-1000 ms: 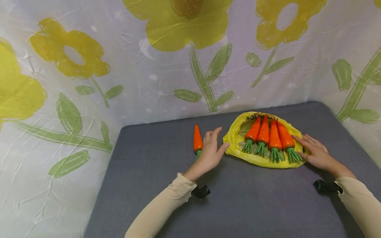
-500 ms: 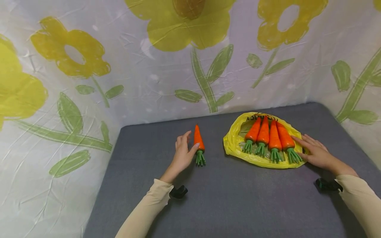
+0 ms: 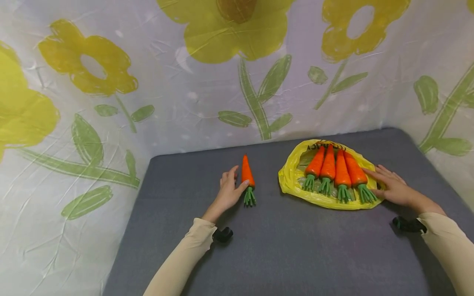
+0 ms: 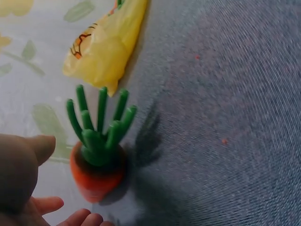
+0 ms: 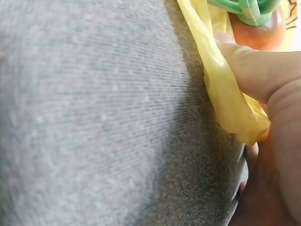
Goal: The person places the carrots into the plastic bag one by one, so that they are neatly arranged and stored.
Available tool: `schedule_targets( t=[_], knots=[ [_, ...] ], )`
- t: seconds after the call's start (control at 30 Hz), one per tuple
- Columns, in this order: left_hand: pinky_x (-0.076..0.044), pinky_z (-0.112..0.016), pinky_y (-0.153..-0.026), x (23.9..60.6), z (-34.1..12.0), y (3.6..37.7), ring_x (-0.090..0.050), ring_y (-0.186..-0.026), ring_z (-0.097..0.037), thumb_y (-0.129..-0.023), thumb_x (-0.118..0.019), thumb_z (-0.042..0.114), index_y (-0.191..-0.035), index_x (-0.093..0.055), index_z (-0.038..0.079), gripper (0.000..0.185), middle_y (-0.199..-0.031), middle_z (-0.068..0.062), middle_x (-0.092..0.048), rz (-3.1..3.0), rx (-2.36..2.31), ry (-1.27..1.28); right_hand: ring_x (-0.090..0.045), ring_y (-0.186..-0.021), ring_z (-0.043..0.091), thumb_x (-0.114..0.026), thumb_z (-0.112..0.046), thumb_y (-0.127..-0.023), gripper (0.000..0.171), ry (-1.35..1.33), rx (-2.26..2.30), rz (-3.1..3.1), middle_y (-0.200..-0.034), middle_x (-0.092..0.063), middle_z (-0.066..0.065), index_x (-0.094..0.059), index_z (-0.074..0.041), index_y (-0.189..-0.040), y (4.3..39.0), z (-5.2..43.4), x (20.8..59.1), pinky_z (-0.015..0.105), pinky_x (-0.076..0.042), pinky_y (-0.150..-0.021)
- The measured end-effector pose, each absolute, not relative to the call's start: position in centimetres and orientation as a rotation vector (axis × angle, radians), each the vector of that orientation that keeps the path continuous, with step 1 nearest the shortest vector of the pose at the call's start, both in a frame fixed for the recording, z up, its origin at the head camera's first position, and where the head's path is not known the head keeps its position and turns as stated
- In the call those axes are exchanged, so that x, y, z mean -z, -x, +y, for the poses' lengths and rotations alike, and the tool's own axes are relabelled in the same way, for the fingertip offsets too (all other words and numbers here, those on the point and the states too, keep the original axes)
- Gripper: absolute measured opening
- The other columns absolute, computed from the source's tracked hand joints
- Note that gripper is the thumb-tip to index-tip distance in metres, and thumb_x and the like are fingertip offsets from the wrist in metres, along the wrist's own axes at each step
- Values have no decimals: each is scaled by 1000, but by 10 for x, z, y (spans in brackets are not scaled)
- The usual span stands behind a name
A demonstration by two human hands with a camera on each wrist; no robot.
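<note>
A lone orange toy carrot (image 3: 247, 174) with a green top lies on the grey table (image 3: 296, 255), tip pointing away. My left hand (image 3: 231, 185) rests just left of it, fingers relaxed, thumb at the carrot's base. In the left wrist view the thumb (image 4: 21, 165) sits beside the carrot (image 4: 96, 169) without gripping it. Several more carrots (image 3: 335, 168) lie side by side on a yellow plastic bag (image 3: 326, 202). My right hand (image 3: 389, 186) lies flat on the bag's right edge, and its thumb (image 5: 263, 70) presses against the bag (image 5: 225, 94).
A white sheet with yellow flowers (image 3: 229, 28) hangs behind and beside the table. The table's left edge (image 3: 126, 230) lies left of my left arm. Black wrist camera mounts (image 3: 223, 234) hang under both sleeves.
My left hand moved left, away from the bag's left edge, to the lone carrot and settled beside it. My right hand stayed on the bag.
</note>
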State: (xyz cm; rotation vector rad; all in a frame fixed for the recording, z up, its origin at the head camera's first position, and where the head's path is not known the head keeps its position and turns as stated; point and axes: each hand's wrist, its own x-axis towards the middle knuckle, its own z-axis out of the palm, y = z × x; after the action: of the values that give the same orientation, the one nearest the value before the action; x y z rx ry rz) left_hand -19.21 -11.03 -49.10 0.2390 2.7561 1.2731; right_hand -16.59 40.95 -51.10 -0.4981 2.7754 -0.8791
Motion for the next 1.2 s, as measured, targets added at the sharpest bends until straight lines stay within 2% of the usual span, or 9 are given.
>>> schedule_targets(
  t=[0.13,0.23,0.37,0.5,0.7,0.8,0.97,1.2],
  knots=[
    [-46,-50,-93,498,-110,197,-47,-114,-36,-98,-61,39,-155,-27,9,74,-129,-23,-44,2746,-1247,-234,5,-150,53,-60,-22,-96,74,482,891,2748,-156,-11,41,-22,-5,-157,167,410,509,75,7,-111],
    [-45,-45,-87,503,-109,200,-46,-108,-33,-97,-63,41,-155,-28,8,76,-121,-21,-46,2756,-1202,-239,6,-150,53,-60,-22,-96,74,469,898,2736,-156,-10,41,-22,-4,-157,167,410,508,74,8,-111],
    [-36,-36,-81,508,-108,204,-42,-95,-26,-96,-64,40,-155,-27,5,78,-104,-15,-49,2780,-1136,-265,6,-149,54,-61,-21,-95,74,472,922,2744,-156,-10,42,-23,-4,-156,167,410,509,74,10,-111],
    [-34,-39,-86,512,-106,207,-45,-90,-27,-96,-64,37,-153,-29,0,77,-94,-14,-52,2828,-1078,-314,6,-149,55,-62,-20,-94,75,485,940,2761,-156,-11,42,-23,-5,-156,166,411,512,74,11,-111],
    [-38,-53,-96,516,-103,208,-51,-109,-38,-96,-63,39,-155,-26,3,79,-112,-20,-57,2836,-1050,-291,4,-149,55,-63,-19,-93,75,501,952,2778,-155,-13,42,-24,-6,-156,166,411,515,75,10,-110],
    [-37,-55,-98,513,-102,209,-50,-118,-42,-96,-62,41,-156,-23,5,81,-114,-20,-57,2825,-1053,-271,3,-149,55,-63,-18,-93,74,517,960,2785,-155,-14,43,-25,-6,-156,166,411,515,75,10,-110],
    [-37,-56,-95,510,-102,211,-48,-122,-44,-97,-59,45,-158,-22,9,79,-115,-21,-56,2814,-1051,-256,4,-149,55,-63,-18,-94,75,511,965,2782,-154,-14,43,-24,-6,-156,166,412,516,74,12,-111],
    [-37,-59,-98,510,-100,211,-49,-125,-44,-98,-58,42,-157,-25,11,75,-134,-25,-53,2817,-1057,-249,7,-150,53,-62,-18,-93,76,505,980,2773,-156,-13,41,-23,-8,-157,166,412,518,72,14,-111]
  ],
)
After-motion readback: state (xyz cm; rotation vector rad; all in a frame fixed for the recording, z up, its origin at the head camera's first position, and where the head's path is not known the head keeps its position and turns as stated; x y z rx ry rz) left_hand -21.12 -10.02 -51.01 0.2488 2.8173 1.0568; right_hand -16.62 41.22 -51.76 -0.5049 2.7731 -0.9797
